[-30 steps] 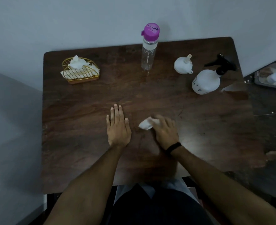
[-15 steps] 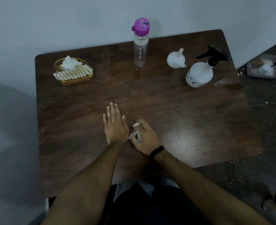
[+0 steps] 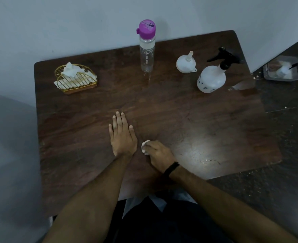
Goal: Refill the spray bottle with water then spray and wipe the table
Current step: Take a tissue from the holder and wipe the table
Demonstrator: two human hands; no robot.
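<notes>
My right hand [image 3: 159, 153] grips a small wad of white tissue [image 3: 144, 146] and presses it on the dark wooden table [image 3: 179, 111], near the front middle. My left hand [image 3: 122, 135] lies flat on the table just left of it, fingers straight. The white spray bottle [image 3: 212, 78] with a black trigger head stands at the back right. A white funnel [image 3: 185, 63] sits upside down to its left. A clear water bottle [image 3: 146, 48] with a purple cap stands at the back middle.
A gold wire holder [image 3: 76, 79] with white tissues sits at the back left. A clear plastic box [image 3: 282, 70] lies on the dark floor beyond the table's right edge. A wet patch shines on the table at front right. The wall runs behind.
My right hand has dragged the tissue leftward and toward me, bunching it up beside my left hand. My left hand has stayed flat in place.
</notes>
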